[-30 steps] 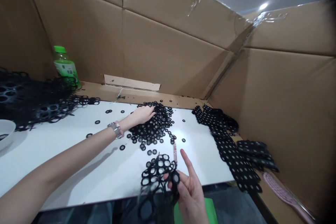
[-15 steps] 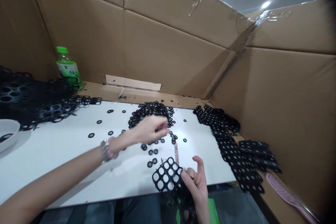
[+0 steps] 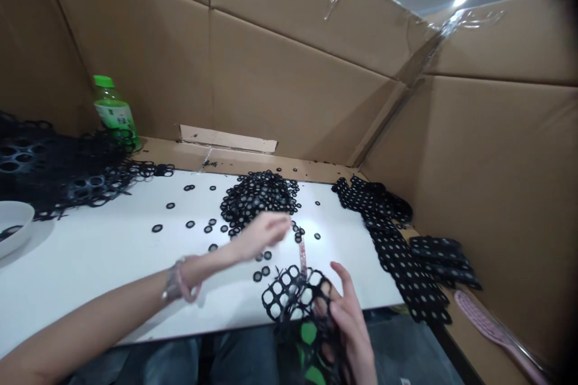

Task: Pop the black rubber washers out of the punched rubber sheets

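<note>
Left hand point(image 3: 264, 236): fingers curled, blurred, at ring pile's point(image 3: 259, 194) near side; can't tell if it grips anything. Right hand point(image 3: 351, 319): grasping mesh sheet point(image 3: 282, 295), nearside-right of pile. Mesh extends left from right hand, below left hand in view; long axis unclear, lower part hangs past tabletop point(image 3: 347, 246) edge. Left hand partly blocks pile's near edge. Left of pile: black netting point(image 3: 45, 162), bottle point(image 3: 118, 123), bowl point(image 3: 15, 222). Right: dotted strips point(image 3: 397, 261), pink brush point(image 3: 485, 322).
</note>
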### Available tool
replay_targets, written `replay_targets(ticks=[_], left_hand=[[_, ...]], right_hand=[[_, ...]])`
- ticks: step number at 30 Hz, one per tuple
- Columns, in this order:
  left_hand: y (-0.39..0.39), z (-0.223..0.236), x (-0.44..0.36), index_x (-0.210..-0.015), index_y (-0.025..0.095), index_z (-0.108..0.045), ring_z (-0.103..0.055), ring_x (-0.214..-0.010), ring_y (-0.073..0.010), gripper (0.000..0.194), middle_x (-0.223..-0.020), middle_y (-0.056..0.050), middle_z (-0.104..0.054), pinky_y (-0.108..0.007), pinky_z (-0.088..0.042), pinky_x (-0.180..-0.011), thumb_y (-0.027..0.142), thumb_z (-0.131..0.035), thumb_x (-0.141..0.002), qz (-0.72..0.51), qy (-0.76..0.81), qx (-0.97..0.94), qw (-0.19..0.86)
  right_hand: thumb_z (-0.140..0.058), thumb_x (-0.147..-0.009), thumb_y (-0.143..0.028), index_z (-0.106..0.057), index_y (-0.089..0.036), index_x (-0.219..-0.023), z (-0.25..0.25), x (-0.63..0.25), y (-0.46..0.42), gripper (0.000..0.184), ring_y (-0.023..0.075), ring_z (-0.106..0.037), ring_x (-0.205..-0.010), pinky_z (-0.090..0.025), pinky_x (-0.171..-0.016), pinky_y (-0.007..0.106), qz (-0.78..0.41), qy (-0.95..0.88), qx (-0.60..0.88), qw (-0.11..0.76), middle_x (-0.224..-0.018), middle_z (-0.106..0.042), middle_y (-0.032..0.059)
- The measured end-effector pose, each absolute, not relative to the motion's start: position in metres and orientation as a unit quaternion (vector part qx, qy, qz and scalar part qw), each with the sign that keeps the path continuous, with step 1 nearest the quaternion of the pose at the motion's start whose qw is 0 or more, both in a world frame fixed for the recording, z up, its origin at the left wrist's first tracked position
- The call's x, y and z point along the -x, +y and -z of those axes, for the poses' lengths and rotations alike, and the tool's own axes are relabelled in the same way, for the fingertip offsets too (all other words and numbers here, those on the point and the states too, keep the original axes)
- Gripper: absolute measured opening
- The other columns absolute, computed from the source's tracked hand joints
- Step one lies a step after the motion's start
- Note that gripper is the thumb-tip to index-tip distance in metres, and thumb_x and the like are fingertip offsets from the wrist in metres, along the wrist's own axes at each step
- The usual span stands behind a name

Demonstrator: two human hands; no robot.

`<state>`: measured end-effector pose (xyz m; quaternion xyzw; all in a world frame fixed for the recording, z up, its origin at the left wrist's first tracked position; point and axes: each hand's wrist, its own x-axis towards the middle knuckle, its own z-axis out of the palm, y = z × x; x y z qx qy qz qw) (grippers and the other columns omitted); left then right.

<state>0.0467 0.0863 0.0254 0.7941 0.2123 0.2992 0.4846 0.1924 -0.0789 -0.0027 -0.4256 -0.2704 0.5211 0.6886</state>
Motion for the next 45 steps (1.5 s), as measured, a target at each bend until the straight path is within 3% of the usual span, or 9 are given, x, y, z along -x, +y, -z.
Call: replay_targets(ticks=[3,7,12,18,26,30,37,42,45], left_hand=[[0.135,-0.023,-0.033,-0.064,0.019,-0.031,-0.039,-0.051,-0.0096,0.033,-0.056,0.004,-0.038,-0.021,-0.034,-0.050,0.036,-0.024,-0.091,-0.372,0.338,-0.803,0.320],[0.177,-0.018,-0.030,-0.075,0.018,-0.044,-0.055,-0.071,-0.0180,0.031,-0.076,-0.005,-0.058,-0.028,-0.040,-0.064,0.034,-0.023,-0.092,-0.215,0.411,-0.884,0.050],[0.187,0.001,-0.048,-0.084,0.015,-0.051,-0.060,-0.077,-0.0248,0.023,-0.088,-0.013,-0.062,-0.033,-0.042,-0.067,0.031,-0.036,-0.088,-0.140,0.407,-0.902,0.005],[0.170,-0.014,-0.052,-0.096,0.013,-0.049,-0.056,-0.087,-0.0251,0.027,-0.098,-0.015,-0.058,-0.032,-0.042,-0.069,0.034,-0.035,-0.088,-0.160,0.404,-0.900,-0.037],[0.060,-0.037,-0.051,-0.084,0.019,-0.050,-0.051,-0.069,-0.0151,0.026,-0.077,-0.002,-0.056,-0.025,-0.037,-0.060,0.045,-0.051,-0.080,-0.193,0.022,-0.968,0.158],[0.048,-0.033,-0.047,-0.084,0.018,-0.046,-0.049,-0.067,-0.0124,0.012,-0.079,-0.001,-0.054,-0.022,-0.038,-0.059,0.030,-0.049,-0.084,-0.178,0.036,-0.952,0.247],[0.049,-0.022,-0.044,-0.087,0.017,-0.042,-0.045,-0.072,-0.0139,0.012,-0.083,-0.005,-0.050,-0.023,-0.037,-0.063,0.029,-0.043,-0.087,-0.261,0.052,-0.921,0.284],[0.044,-0.023,-0.047,-0.069,0.018,-0.039,-0.041,-0.059,-0.0107,0.023,-0.067,0.001,-0.047,-0.021,-0.033,-0.055,0.033,-0.047,-0.085,-0.176,0.013,-0.931,0.319],[0.042,-0.026,-0.050,-0.073,0.018,-0.046,-0.042,-0.056,-0.0101,0.021,-0.063,0.002,-0.047,-0.020,-0.034,-0.054,0.034,-0.046,-0.087,-0.148,0.008,-0.922,0.357]], right_hand=[[-0.063,-0.071,-0.033,-0.044,-0.033,-0.120,-0.002,-0.201,-0.089,0.053,0.0119,-0.049,-0.050,-0.039,-0.044,0.022,-0.517,-0.241,0.428,0.701,-0.075,-0.057,-0.0005],[-0.065,-0.071,-0.031,-0.044,-0.032,-0.122,-0.007,-0.192,-0.091,0.055,0.0170,-0.058,-0.070,-0.046,-0.059,0.028,-0.514,-0.225,0.440,0.701,-0.102,-0.060,0.0045],[-0.073,-0.066,-0.027,-0.038,-0.028,-0.126,-0.010,-0.173,-0.082,0.070,0.0120,-0.056,-0.058,-0.046,-0.058,0.024,-0.499,-0.203,0.434,0.722,-0.075,-0.059,-0.0016],[-0.071,-0.068,-0.035,-0.031,-0.025,-0.131,-0.005,-0.168,-0.075,0.075,0.0134,-0.056,-0.059,-0.045,-0.059,0.025,-0.479,-0.234,0.472,0.702,-0.071,-0.062,-0.0017],[-0.067,-0.073,-0.034,-0.032,-0.023,-0.132,0.007,-0.166,-0.068,0.070,0.0088,-0.047,-0.047,-0.038,-0.051,0.019,-0.472,-0.287,0.492,0.673,-0.052,-0.048,-0.0087],[-0.069,-0.070,-0.034,-0.031,-0.023,-0.132,0.001,-0.163,-0.071,0.074,0.0136,-0.055,-0.058,-0.043,-0.059,0.024,-0.489,-0.304,0.453,0.680,-0.066,-0.061,-0.0023],[-0.067,-0.073,-0.032,-0.030,-0.025,-0.131,0.005,-0.164,-0.069,0.069,0.0064,-0.038,-0.042,-0.030,-0.045,0.017,-0.457,-0.303,0.492,0.676,-0.054,-0.053,-0.0083],[-0.065,-0.074,-0.033,-0.037,-0.027,-0.120,-0.001,-0.157,-0.072,0.054,0.0118,-0.053,-0.060,-0.041,-0.062,0.023,-0.432,-0.302,0.482,0.700,-0.064,-0.057,-0.0056],[-0.066,-0.073,-0.032,-0.039,-0.029,-0.108,0.000,-0.155,-0.072,0.044,0.0134,-0.057,-0.063,-0.043,-0.061,0.023,-0.454,-0.271,0.459,0.714,-0.067,-0.056,-0.0062]])
